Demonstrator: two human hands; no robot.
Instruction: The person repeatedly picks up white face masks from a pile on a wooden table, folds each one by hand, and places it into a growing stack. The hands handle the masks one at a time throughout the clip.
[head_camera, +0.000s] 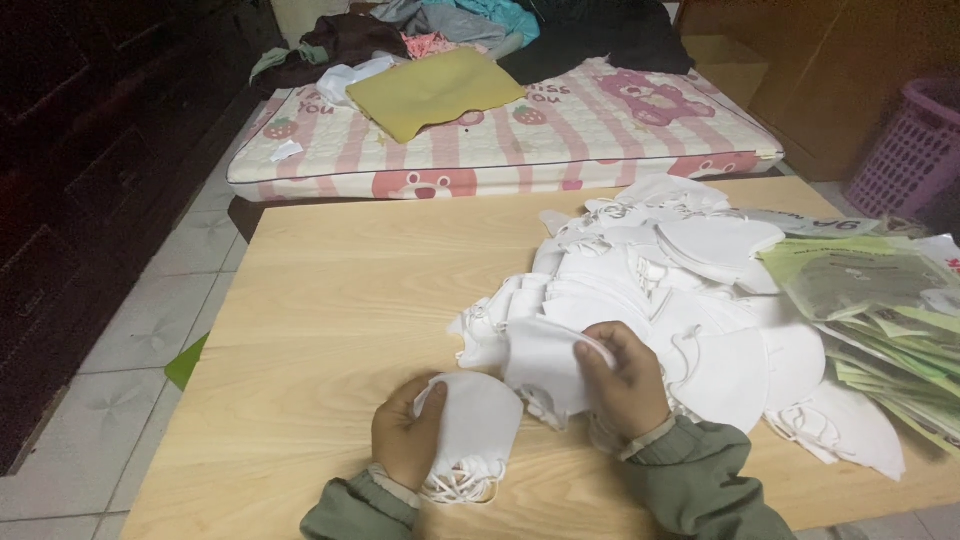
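My left hand (405, 435) holds a small stack of folded white face masks (475, 430) against the light wooden table (340, 300), their ear loops hanging toward me. My right hand (625, 380) grips another folded white mask (545, 365), lifted just off the near edge of a big loose pile of white masks (680, 290) that spreads over the table's right half. Both sleeves are grey-green.
A fanned stack of green-printed clear packaging bags (880, 320) lies at the table's right edge. Beyond the table a low mattress (560, 140) with a pink bear print carries a yellow cloth (430, 90) and heaped clothes. A purple laundry basket (915, 150) stands far right.
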